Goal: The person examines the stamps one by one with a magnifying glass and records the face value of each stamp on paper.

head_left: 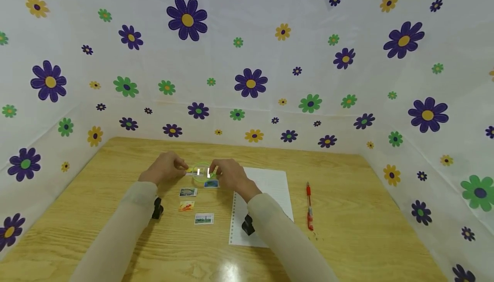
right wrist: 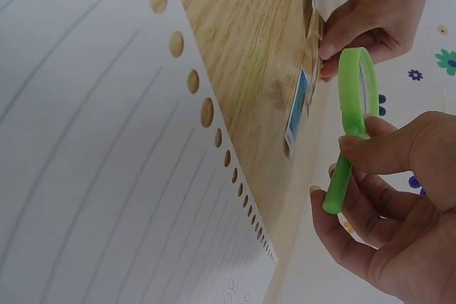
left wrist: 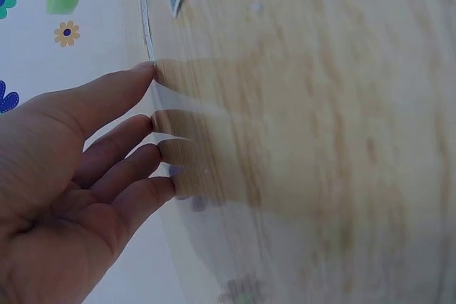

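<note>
My right hand point(head_left: 231, 174) holds a small magnifying glass point(right wrist: 349, 90) by its green handle, thumb against fingers. Its lens is raised above a stamp point(head_left: 189, 172) showing yellow and purple, partly covered by the lens and fingers. At that stamp's left end is my left hand point(head_left: 166, 168), its thumb tip on the edge, other fingertips down at the table. The left wrist view shows this stamp nearly edge-on. Just below the lens lies a blue-green stamp point(head_left: 211, 183). Nearer are a grey-green stamp point(head_left: 188, 192), an orange-red stamp point(head_left: 187, 206) and a green landscape stamp point(head_left: 204, 219).
A lined sheet with punched holes point(head_left: 270, 187) lies under my right forearm, with some handwriting on it. To its right is a red pen point(head_left: 309, 207), near a few small specks. Flower-patterned white cloth point(head_left: 216, 59) encloses the wooden table point(head_left: 127, 239) at back and sides.
</note>
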`<state>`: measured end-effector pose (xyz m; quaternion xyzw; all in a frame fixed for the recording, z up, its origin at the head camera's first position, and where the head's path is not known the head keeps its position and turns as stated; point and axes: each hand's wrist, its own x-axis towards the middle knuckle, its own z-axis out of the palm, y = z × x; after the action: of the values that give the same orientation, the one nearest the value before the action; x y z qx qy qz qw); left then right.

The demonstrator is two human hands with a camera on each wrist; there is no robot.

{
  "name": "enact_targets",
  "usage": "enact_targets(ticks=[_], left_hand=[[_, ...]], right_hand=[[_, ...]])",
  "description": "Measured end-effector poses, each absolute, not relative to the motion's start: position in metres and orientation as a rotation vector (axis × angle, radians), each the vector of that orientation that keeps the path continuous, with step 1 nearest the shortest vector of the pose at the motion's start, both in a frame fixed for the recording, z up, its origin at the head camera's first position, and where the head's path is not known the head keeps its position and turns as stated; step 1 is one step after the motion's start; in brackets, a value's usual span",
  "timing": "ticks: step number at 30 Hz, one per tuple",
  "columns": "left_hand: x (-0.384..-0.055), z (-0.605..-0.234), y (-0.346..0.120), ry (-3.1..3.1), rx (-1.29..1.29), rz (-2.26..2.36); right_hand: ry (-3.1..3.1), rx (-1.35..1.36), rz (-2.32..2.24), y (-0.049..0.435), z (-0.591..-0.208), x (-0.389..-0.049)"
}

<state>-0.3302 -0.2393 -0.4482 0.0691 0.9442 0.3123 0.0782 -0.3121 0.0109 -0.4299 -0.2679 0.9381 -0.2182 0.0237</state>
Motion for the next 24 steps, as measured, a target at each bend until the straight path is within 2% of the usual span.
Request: enact_targets(ticks=[24], left_hand=[[-0.3311, -0.4483, -0.2411, 2.812, 0.208, 0.965]], right_hand=[[2.892, -0.838, -0.69, 0.0119, -0.425, -0.3113]])
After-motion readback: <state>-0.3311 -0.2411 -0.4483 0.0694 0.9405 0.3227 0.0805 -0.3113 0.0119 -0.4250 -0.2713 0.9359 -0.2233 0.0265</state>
